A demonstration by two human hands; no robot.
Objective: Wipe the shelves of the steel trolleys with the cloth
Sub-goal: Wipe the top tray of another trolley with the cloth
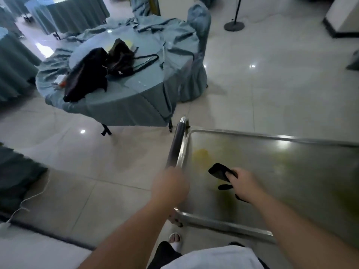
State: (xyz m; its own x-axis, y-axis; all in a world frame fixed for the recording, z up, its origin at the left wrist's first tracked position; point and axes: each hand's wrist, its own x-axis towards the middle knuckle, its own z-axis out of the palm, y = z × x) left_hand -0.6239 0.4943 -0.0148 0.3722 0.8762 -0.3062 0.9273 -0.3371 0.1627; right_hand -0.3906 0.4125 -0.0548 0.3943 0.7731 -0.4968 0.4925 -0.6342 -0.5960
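— Fingers point(232, 172) of the right hand point(245, 184) are curled round a dark cloth point(219, 171), pinching it; one end sticks out ahead of the knuckles and other bits hang below the hand. How does the other hand stand?

— Left hand point(170, 186) is wrapped round the near end of the trolley handle point(176, 144), the dark bar just left of the trolley's top shelf point(281, 171). Its fingertips are hidden on the far side, so I can only say the hand is closed on the bar.

— Where is the cloth against the trolley?

— Over the near left part of the top shelf, just beside a yellowish smear point(202, 155) on the steel. Whether the cloth touches the steel I cannot tell. The shelf's raised rim point(223, 224) runs along the near edge, below both wrists.

— What stands around the trolley?

— Beyond the handle's far end, close to it, stands a round table point(120, 105) under a rumpled blue-green tablecloth, with black bags point(93, 72) and a strap lying on it. A covered chair point(198, 55) stands at that table's right side. More draped tables lie left of the trolley, and a stand with a round base point(234, 26) stands well beyond it on the pale tiled floor point(272, 84).

— Any writing?

— None that I can read; the picture is blurred.
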